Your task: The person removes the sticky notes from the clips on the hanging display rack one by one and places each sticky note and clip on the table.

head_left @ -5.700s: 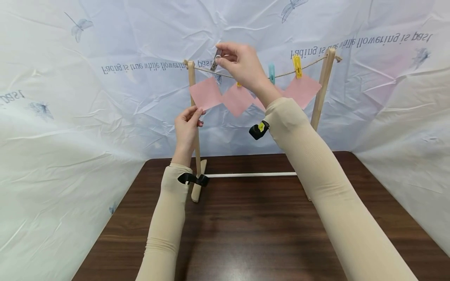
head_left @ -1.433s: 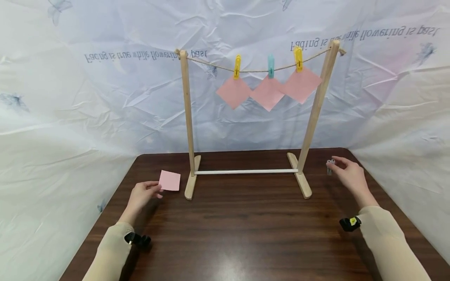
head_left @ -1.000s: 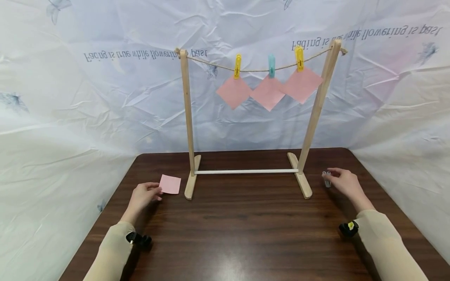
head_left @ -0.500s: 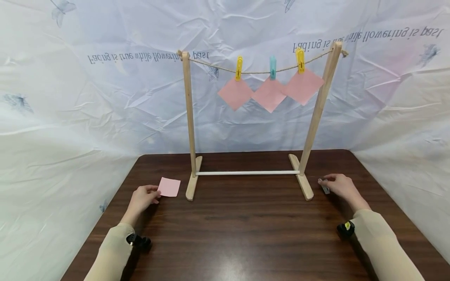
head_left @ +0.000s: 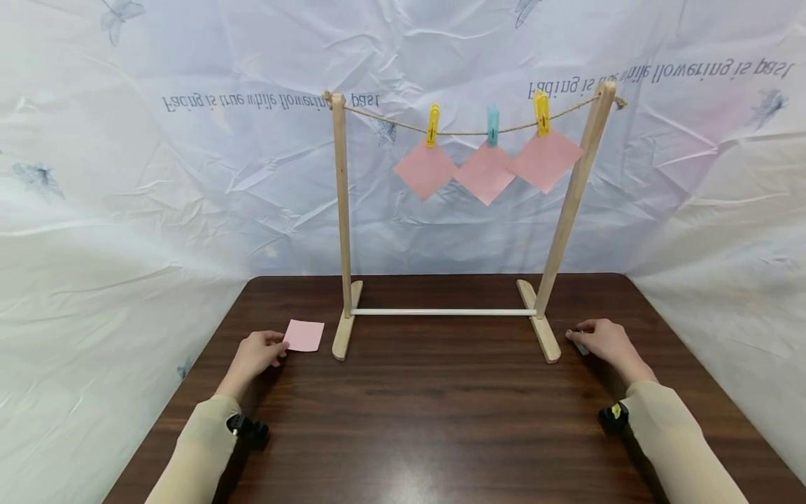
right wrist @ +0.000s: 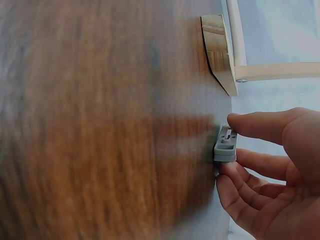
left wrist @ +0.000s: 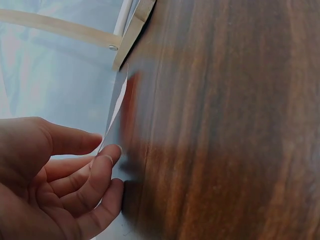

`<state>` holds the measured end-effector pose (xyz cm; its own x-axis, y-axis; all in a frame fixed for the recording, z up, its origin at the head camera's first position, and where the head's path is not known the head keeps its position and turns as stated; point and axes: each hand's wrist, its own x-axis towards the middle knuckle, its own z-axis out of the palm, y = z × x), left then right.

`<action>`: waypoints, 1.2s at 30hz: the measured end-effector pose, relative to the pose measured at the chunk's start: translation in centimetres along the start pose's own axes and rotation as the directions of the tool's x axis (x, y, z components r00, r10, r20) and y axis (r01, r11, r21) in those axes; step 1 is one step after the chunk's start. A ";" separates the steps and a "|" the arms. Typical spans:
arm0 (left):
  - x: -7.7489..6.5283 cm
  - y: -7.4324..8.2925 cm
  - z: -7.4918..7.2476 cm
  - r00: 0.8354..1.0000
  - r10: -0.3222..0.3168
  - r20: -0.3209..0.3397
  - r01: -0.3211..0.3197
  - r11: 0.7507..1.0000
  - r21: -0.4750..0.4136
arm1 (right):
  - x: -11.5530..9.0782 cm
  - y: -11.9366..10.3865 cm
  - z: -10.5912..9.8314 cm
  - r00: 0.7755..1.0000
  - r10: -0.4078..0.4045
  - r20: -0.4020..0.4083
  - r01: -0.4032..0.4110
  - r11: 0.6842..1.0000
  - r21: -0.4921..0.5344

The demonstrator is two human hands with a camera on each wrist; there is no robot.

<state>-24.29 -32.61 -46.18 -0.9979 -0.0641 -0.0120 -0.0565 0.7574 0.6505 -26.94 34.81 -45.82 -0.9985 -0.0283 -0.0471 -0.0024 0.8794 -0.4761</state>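
Note:
Low over the left side of the table, my left hand (head_left: 255, 357) pinches one corner of a pink square of paper (head_left: 304, 336) between thumb and fingers. The left wrist view shows the sheet (left wrist: 118, 107) edge-on, close above the wood. At the right, my right hand (head_left: 607, 343) holds a grey clothespin (head_left: 578, 343) by its ends, thumb on one side and fingers on the other. In the right wrist view the clothespin (right wrist: 226, 145) lies at the tabletop. Three more pink squares hang from a rope (head_left: 462, 133) by two yellow clothespins (head_left: 432, 126) and a blue one (head_left: 493, 126).
Between the hands stands a wooden frame with two posts (head_left: 343, 210), feet (head_left: 544, 329) and a white crossbar (head_left: 441, 312). It stands on a dark brown table (head_left: 403, 406). A pale printed sheet (head_left: 220, 175) hangs behind and at both sides.
Earlier both hands were up at the rope's left end with the paper and grey clothespin. They have since come down to opposite sides, and the clothespin has sunk from upright to lying at the table.

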 end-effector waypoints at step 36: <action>0.0 1.5 -1.9 0.998 0.049 0.049 -0.052 0.996 0.066 | -1.3 -0.1 -2.5 0.998 0.010 -0.055 -0.005 0.997 0.079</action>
<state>-24.31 -32.67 -43.75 -0.9998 0.0050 -0.0173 -0.0063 0.8007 0.5990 -25.76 35.93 -43.51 -1.0000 0.0062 -0.0034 0.0071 0.8390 -0.5442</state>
